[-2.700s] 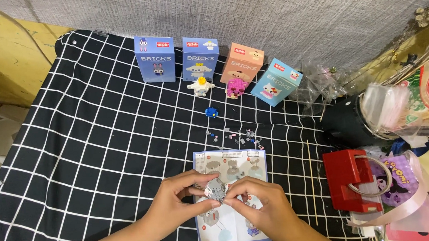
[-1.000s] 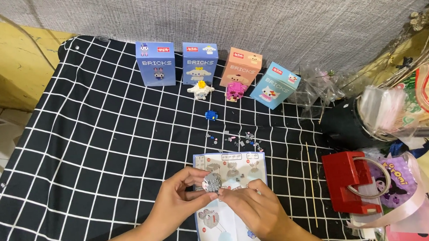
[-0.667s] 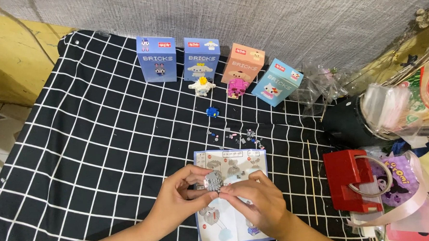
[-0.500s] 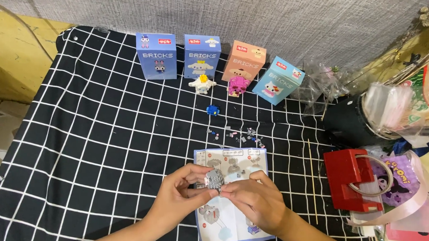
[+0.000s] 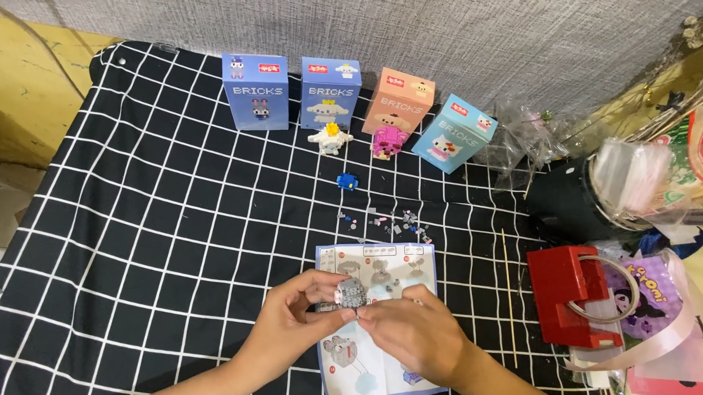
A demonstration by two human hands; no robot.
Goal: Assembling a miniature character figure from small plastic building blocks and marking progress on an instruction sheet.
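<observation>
A small grey brick figure sits between my two hands, above a printed instruction sheet on the black checked cloth. My left hand grips the figure from the left with thumb and fingers. My right hand meets it from the right, fingertips pressed to its lower edge. A scatter of tiny loose bricks lies just beyond the sheet, and a small blue piece further back.
Four upright toy boxes line the back, with a white figure and a pink figure before them. A red box, plastic bags and a thin stick crowd the right.
Both hands stay on the grey figure; the right fingers have shifted slightly along its side. The view has drifted a little.
</observation>
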